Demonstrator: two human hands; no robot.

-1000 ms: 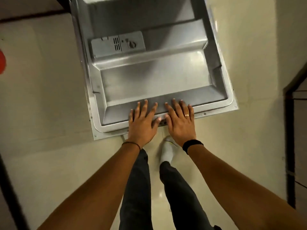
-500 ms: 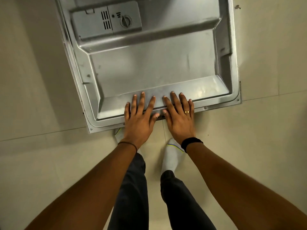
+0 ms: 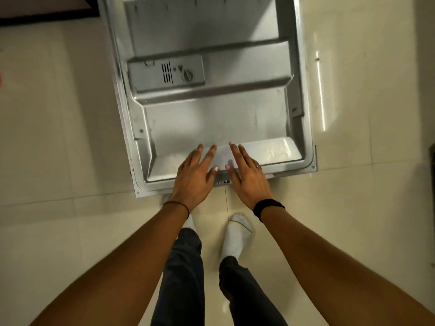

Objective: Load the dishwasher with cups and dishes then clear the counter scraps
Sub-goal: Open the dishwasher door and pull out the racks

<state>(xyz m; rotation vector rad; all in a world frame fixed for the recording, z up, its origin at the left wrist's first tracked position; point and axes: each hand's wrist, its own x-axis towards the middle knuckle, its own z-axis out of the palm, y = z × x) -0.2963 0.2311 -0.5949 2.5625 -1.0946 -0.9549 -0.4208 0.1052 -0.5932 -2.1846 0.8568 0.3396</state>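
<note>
The steel dishwasher door lies folded down in front of me, inner side up. Its grey detergent dispenser sits on the left half of the panel. My left hand lies flat with straight fingers on the door's near edge. My right hand lies flat beside it, a ring on one finger and a black band on the wrist. A small gap between the thumbs shows the latch. No cups or dishes are in view.
Cream floor tiles surround the door on both sides. My feet in white socks stand right below the door's edge. A dark cabinet base runs along the top left, and a dark edge shows at the far right.
The view has tilted, so more of the door's upper part shows. Both hands have spread slightly apart at the near edge, with fingers angled outward.
</note>
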